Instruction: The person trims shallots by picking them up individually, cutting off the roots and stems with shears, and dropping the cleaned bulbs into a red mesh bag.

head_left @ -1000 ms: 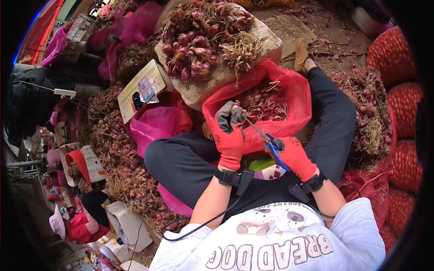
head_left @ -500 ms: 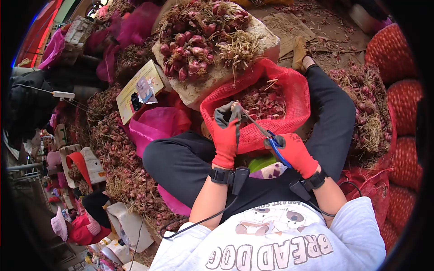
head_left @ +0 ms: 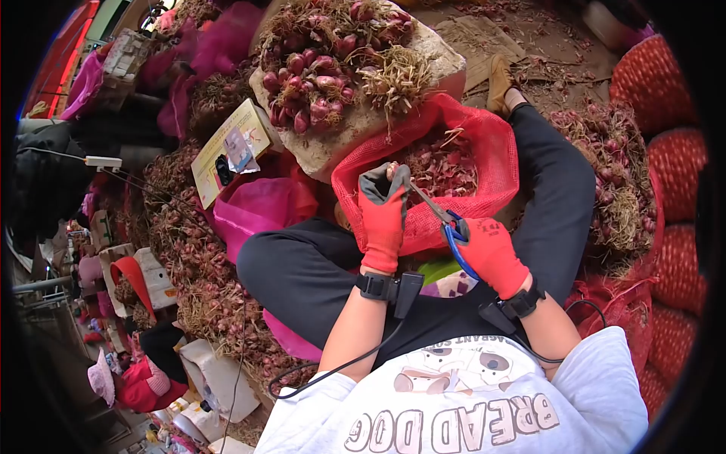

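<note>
My left hand [head_left: 382,216], in a red and grey glove, pinches a small shallot [head_left: 392,171] at its fingertips over the red mesh sack [head_left: 484,163]. My right hand [head_left: 490,253], in a red glove, grips blue-handled scissors [head_left: 446,219] whose blades reach up to the shallot. The sack lies open between my legs and holds trimmed shallots [head_left: 442,166].
A stone-like block [head_left: 355,129] just beyond the sack carries a heap of untrimmed shallots [head_left: 325,60]. More shallots with dry roots lie at the left [head_left: 197,250] and right [head_left: 612,174]. Filled red sacks [head_left: 665,98] stack at the right. A person in a pink hat [head_left: 98,374] sits at lower left.
Both hands have shifted slightly upward and left, staying over the sack; the scissors stay at the shallot in the left fingertips.
</note>
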Demonstrator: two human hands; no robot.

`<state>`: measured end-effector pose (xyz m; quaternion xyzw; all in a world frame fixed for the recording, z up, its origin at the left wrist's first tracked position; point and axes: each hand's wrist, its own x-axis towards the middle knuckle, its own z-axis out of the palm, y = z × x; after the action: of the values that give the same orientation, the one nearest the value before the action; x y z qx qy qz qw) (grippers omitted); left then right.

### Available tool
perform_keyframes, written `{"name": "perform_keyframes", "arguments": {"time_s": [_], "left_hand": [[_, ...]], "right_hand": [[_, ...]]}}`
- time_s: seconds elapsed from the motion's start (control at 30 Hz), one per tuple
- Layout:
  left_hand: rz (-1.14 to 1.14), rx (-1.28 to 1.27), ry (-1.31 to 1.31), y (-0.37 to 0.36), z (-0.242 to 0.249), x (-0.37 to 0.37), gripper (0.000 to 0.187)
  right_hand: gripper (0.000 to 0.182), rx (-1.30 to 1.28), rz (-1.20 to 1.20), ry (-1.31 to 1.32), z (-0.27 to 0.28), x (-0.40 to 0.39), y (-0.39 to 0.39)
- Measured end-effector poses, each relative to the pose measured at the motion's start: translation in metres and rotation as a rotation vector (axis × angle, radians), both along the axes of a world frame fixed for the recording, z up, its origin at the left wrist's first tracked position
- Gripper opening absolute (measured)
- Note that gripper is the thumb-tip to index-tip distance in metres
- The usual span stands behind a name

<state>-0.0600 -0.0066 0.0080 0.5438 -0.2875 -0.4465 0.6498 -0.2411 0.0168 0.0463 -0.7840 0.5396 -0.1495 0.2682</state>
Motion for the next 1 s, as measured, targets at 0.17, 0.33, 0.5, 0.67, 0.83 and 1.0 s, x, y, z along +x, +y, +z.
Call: {"name": "perform_keyframes", "arguments": {"time_s": [0.17, 0.33, 0.5, 0.67, 0.83, 1.0], "left_hand": [[0.041, 0.056, 0.025, 0.001, 0.001, -0.002, 0.025], [0.141, 0.004, -0.063, 0.005, 0.008, -0.013, 0.025], [0.115, -0.087, -0.225, 0.005, 0.003, -0.003, 0.026], [-0.010, -0.125, -0.212, 0.008, -0.006, 0.011, 0.025], [-0.244, -0.088, -0.114, 0.011, 0.003, 0.029, 0.027], [-0.172, 0.077, 0.161, 0.014, -0.005, 0.032, 0.021]], "right_hand": [[0.037, 0.152, -0.040, -0.057, -0.011, 0.003, 0.001], [0.038, 0.285, -0.086, -0.123, -0.021, 0.012, 0.005], [0.037, 0.643, -0.128, -0.348, -0.006, 0.016, -0.002], [0.033, 0.540, -0.083, -0.364, -0.013, 0.005, -0.005], [0.029, 0.781, -0.072, -0.414, 0.018, -0.007, -0.017], [0.029, 0.973, -0.017, -0.595, 0.038, -0.033, -0.030]]}}
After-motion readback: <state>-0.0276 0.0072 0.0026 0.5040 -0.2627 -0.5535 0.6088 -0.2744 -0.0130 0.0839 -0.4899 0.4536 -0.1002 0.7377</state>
